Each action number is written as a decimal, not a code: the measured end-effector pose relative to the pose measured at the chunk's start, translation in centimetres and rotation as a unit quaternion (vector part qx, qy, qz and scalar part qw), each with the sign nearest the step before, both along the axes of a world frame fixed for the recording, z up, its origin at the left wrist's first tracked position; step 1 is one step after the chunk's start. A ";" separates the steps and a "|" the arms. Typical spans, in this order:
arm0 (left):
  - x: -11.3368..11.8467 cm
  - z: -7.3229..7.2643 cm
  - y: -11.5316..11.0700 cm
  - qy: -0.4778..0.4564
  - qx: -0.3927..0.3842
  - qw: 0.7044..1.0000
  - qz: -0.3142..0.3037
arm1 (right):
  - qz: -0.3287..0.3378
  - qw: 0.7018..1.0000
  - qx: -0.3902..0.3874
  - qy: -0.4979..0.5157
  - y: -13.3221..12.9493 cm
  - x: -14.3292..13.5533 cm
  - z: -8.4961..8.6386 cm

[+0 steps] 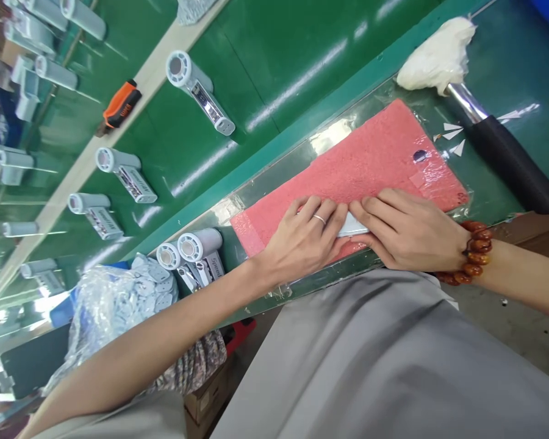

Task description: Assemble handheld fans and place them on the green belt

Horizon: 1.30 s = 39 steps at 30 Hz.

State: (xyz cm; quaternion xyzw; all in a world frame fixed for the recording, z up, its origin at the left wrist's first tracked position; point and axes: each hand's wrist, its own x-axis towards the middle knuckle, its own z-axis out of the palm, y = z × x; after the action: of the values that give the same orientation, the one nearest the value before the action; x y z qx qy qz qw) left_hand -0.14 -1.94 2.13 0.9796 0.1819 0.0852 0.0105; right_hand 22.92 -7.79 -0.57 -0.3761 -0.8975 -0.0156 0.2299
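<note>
On a red mat (375, 152) lies a pale grey plastic part (353, 225), mostly covered by my fingers. My left hand (308, 235), with a ring on one finger, is closed on its left end with bent fingers. From the other side my right hand (402, 228) presses and grips its right end. A beaded bracelet (478, 250) circles my right wrist. Just left of the mat stand two handheld-fan-like devices (200, 247) with round heads and partly open handles.
A hammer-like tool (512, 146) with a white wrapped head lies right of the mat, near white scraps (452, 131). Similar devices (132, 177) stand along the green belt. Orange-handled pliers (121, 105) rest on the pale rail. A plastic bag of pale parts (141, 289) sits at left.
</note>
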 end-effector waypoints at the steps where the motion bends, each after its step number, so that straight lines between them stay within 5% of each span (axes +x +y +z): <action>1: 0.0 -0.1 0.0 0.001 0.003 1.000 -0.003 | -0.002 1.000 0.006 -0.006 -0.1 -0.1 0.0; 17: -0.2 0.9 -0.3 0.050 -0.090 0.995 0.012 | -0.027 0.997 -0.067 0.009 -0.5 0.6 0.2; 21: -0.4 0.6 0.1 0.013 -0.074 0.997 0.005 | -0.022 0.997 -0.075 0.014 -0.4 0.7 0.0; 26: -0.5 1.3 0.9 -0.115 -0.181 0.975 0.061 | -0.100 0.980 -0.147 0.091 -1.3 0.2 1.1; 30: -0.1 1.8 -0.2 -0.299 -0.343 0.872 0.183 | -0.220 0.897 -0.282 0.258 -2.9 -1.8 3.4; 35: 1.5 1.6 -2.4 -0.414 -0.563 0.688 0.196 | -0.290 0.743 -0.426 0.427 -5.0 -5.0 4.5; 39: 2.2 2.1 -2.9 -0.446 -0.636 0.593 0.209 | -0.326 0.681 -0.459 0.468 -5.7 -6.2 4.6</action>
State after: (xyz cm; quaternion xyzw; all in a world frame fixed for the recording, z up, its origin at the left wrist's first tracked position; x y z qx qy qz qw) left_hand 2.08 -4.88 4.21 0.4986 0.3622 0.3742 0.6930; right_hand 16.69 -13.51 4.03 -0.6617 -0.3880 0.5026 0.3988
